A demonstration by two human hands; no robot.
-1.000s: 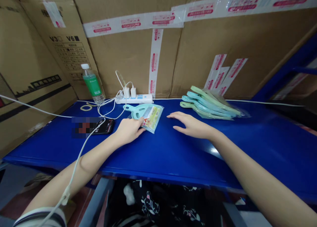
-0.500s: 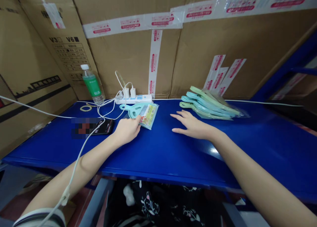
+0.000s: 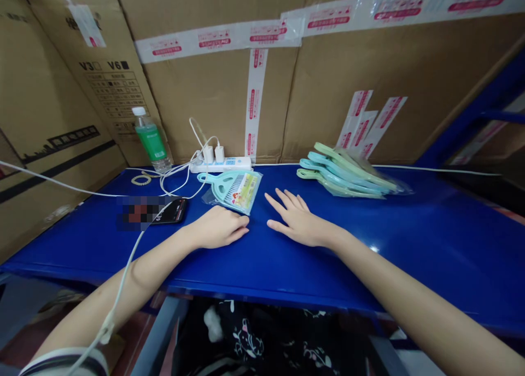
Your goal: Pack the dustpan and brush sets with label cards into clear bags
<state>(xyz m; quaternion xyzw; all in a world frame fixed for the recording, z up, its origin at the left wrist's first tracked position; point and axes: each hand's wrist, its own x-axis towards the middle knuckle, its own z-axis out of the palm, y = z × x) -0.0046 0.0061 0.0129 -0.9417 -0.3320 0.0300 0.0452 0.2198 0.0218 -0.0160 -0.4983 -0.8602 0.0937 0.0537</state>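
A small teal dustpan set in a clear bag lies on the blue table, just in front of a white power strip. My left hand rests flat on the table a little nearer to me than the bag, fingers loosely extended, holding nothing. Beside it, my right hand lies palm down with its fingers spread, also with nothing in it. Further right, at the back, sits a pile of several more bagged teal and green dustpan sets.
A phone with a white cable lies to the left of my left hand. A white power strip with chargers, a green-labelled bottle and a bead bracelet stand along the back. Taped cardboard boxes wall the table behind and left.
My left hand has let go of the bagged dustpan set after pushing it back and left, then drew toward me. My right hand slid left and nearer to me.
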